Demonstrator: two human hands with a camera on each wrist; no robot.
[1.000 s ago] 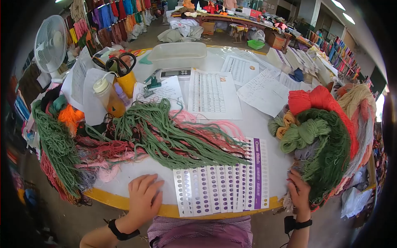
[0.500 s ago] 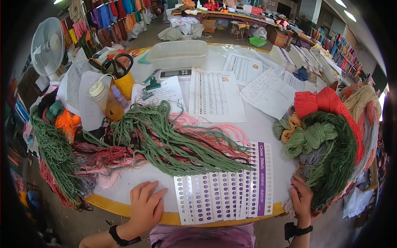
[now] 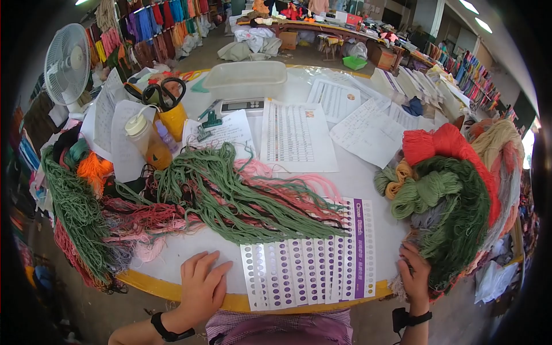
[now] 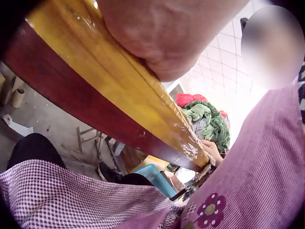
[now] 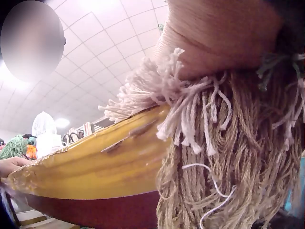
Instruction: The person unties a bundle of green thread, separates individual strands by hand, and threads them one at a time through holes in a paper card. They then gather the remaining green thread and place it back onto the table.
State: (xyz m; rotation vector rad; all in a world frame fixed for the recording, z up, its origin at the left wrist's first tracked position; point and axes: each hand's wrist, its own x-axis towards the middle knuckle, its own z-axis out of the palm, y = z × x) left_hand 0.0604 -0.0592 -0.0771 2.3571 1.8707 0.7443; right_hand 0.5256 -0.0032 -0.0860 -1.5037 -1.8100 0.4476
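Note:
My left hand [image 3: 202,287] rests on the table's near edge, fingers loosely spread and holding nothing. At the right, my right hand [image 3: 414,273] lies at the table edge beside a heap of dark green thread [image 3: 454,213], fingers slightly bent. In the right wrist view, tan strands [image 5: 209,186] with whitish cut ends hang over the edge beneath that wrist. Between the hands lie overlapping white cards [image 3: 287,276] with rows of punched holes and a purple strip [image 3: 359,253]. Long green strands [image 3: 241,201], mixed with pink and black ones, cover the cards' upper part.
Printed sheets [image 3: 299,138], a digital scale [image 3: 241,106] and a clear plastic tub [image 3: 246,80] stand farther back. At the left are a bottle [image 3: 148,141], a yellow holder [image 3: 172,119] with scissors and a white fan [image 3: 68,63]. Red skeins [image 3: 445,144] top the right heap.
The head view shifts slightly, moving the whole scene a little in the frame. Both hands, the cards and the threads keep their places on the table.

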